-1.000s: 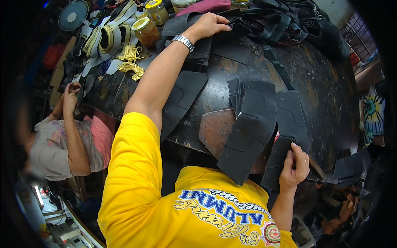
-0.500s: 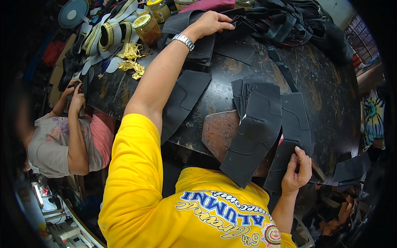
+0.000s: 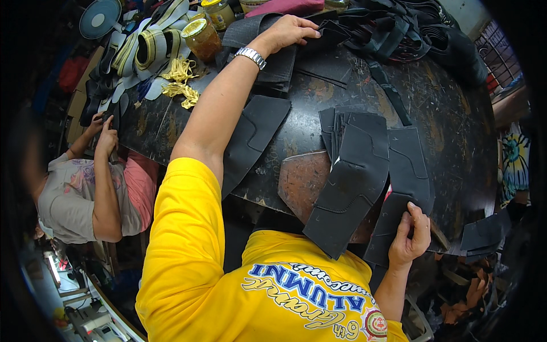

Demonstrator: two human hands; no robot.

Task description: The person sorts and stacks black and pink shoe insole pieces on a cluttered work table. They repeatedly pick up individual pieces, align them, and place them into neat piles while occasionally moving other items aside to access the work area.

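Two hands on a dark round worktable (image 3: pixel 456 114): left hand (image 3: pixel 288 31) stretched far, flat and open on a stack of black cut pieces (image 3: pixel 273 62); right hand (image 3: pixel 411 239) pinching a black leather panel (image 3: pixel 393 225) at near edge.

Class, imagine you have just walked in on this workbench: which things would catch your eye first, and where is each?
The yellow shirt fills the lower foreground. Above it, dark cut leather pieces overlap at the table's near edge, the right hand gripping one, while the left hand reaches to a far stack. Glass jars stand top left.
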